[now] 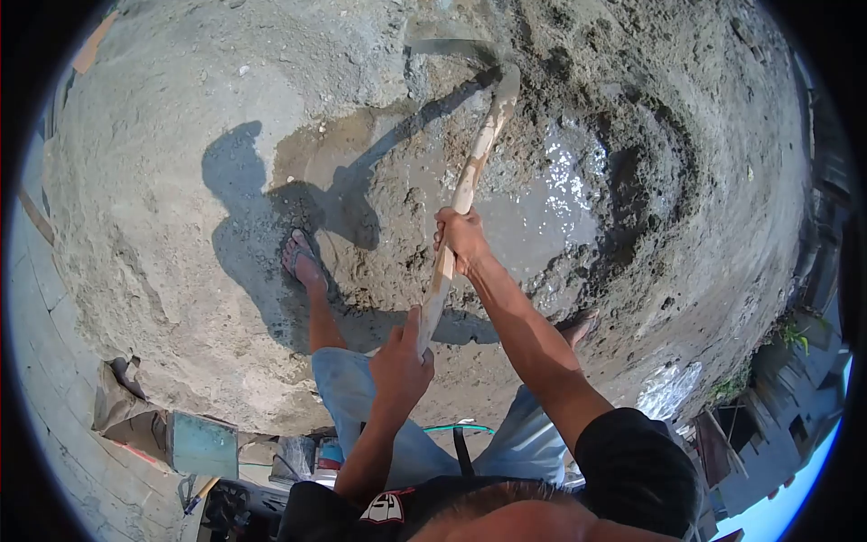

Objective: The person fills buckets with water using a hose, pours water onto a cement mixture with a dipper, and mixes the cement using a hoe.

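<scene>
A long wooden handle (479,155) runs from between my hands up to a metal blade (452,47) over the wet mix. My right hand (461,238) is wrapped round the middle of the handle. Lower down, my left hand (401,361) grips the handle near its end. Grey wet mud with shiny water (551,212) lies beneath and to the right of the handle, ringed by a rough, lumpy rim (659,172). The blade is at the top of the view, beside dry grey material.
My sandalled foot (303,260) stands at the left edge of the mix, the other foot (581,327) at the right. A greenish box (204,444) and tools sit at the lower left. Plastic sheeting (668,388) and blocks (786,415) lie at the lower right.
</scene>
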Demonstrator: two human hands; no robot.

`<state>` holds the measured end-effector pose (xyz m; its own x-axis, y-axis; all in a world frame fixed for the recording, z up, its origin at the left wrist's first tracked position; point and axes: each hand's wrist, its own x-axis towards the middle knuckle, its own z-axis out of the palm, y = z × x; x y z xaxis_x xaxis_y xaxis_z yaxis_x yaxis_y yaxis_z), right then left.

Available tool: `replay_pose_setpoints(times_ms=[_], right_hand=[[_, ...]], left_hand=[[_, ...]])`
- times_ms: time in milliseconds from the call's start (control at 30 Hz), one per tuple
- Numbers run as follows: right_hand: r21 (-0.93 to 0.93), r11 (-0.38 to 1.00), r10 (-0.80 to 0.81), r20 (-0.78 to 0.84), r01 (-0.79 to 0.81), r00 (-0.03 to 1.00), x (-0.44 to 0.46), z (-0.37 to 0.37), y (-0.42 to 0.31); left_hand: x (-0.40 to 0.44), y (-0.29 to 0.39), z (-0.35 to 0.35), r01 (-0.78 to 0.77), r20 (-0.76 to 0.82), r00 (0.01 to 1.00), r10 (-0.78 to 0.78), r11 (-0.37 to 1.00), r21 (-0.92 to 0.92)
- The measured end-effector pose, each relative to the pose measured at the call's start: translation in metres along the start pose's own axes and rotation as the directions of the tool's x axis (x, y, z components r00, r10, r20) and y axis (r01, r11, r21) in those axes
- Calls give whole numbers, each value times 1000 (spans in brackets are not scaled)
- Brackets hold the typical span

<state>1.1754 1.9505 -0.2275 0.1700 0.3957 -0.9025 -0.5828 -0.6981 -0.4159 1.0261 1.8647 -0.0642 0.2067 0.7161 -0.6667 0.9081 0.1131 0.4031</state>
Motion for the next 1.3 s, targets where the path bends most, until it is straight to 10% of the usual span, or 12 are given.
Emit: replay_pose_setpoints(times_ms=[100, 167, 267, 433, 567, 1133, 1300], right_hand=[[-11, 999, 50, -32, -51, 998, 18, -21, 31], [-225, 967, -161, -165, 121, 973, 29, -32, 25], [-649, 576, -735, -143, 498, 663, 70, -42, -31], [-902, 105, -690, 238, 419, 684, 211, -24, -106], [-975, -59, -485, 215, 214, 848, 301, -1, -99], [-925, 375, -403, -221, -61, 888, 333, 34, -73], [-915, -43, -383, 387, 402, 839, 248, 6, -116]], left_hand=[[-7, -9, -14, 21, 73, 997, -24, 999, 35], [-2, -19, -22, -21, 65, 998, 16, 997, 80], [6, -28, -36, -77, 42, 996, 73, 992, 97], [8, -49, -18, -82, 58, 995, 78, 994, 73], [8, -70, -1, -69, 78, 995, 65, 996, 50], [13, -82, 4, -7, 181, 983, 13, 999, -36], [10, -80, 13, -11, 136, 991, 15, 999, -34]])
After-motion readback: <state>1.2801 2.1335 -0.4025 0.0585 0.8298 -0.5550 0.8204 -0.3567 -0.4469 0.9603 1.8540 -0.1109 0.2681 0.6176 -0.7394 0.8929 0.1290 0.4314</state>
